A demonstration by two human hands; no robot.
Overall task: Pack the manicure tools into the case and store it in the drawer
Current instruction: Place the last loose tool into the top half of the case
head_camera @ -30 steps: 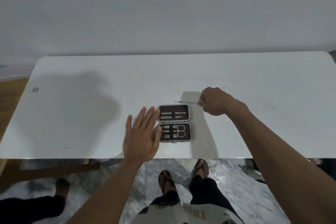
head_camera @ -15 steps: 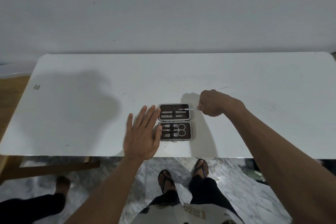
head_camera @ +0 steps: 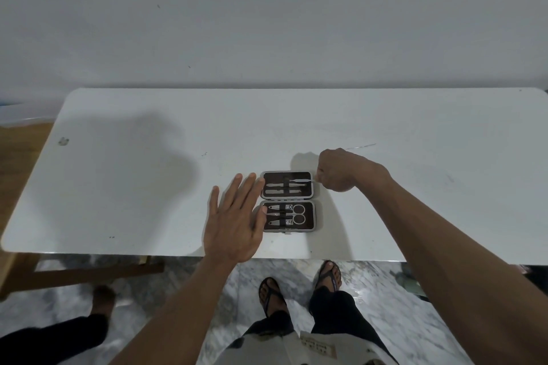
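The left hand (head_camera: 234, 218) lies flat, fingers spread, against the left edge of the open case (head_camera: 288, 200) on the white table (head_camera: 148, 187). The right hand (head_camera: 341, 170) pinches a thin tool (head_camera: 299, 180) (metal, slender) over the case's far half.

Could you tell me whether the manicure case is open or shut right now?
Open: the case lies flat, both brown-lined halves facing up with tools showing.

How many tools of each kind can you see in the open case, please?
Slim straight tools: 3 (the right hand is holding one)
Nail clippers: 2
Scissors: 1
Total: 6
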